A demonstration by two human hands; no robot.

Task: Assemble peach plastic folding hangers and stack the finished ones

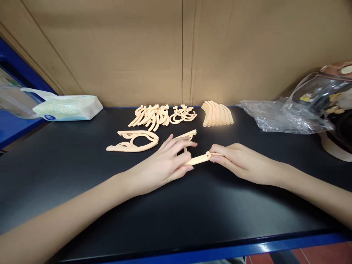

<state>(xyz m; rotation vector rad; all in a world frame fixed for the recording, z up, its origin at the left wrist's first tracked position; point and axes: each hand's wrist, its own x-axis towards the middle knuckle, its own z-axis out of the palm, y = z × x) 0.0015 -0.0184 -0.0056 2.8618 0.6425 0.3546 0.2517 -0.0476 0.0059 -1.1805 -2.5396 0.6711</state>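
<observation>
Between my hands, just above the black table, is a cream plastic folding hanger (199, 159), partly hidden by my fingers. My left hand (167, 161) grips its arm between thumb and fingers, with the other fingers spread over it. At the hanger's right end, my right hand (236, 159) pinches a thin piece beside a small round hole. Another arm of the hanger (189, 134) juts out past my left fingertips. A folded hanger (134, 141) with a ring in its middle lies left of my left hand.
Behind lie a pile of curved arms (151, 116), some hook pieces (183, 113) and a neat row of arms (218, 113). A tissue pack (68, 108) sits at the back left. A clear plastic bag (286, 115) and a transparent backpack (330, 95) are at the right. Cardboard (123, 47) stands behind.
</observation>
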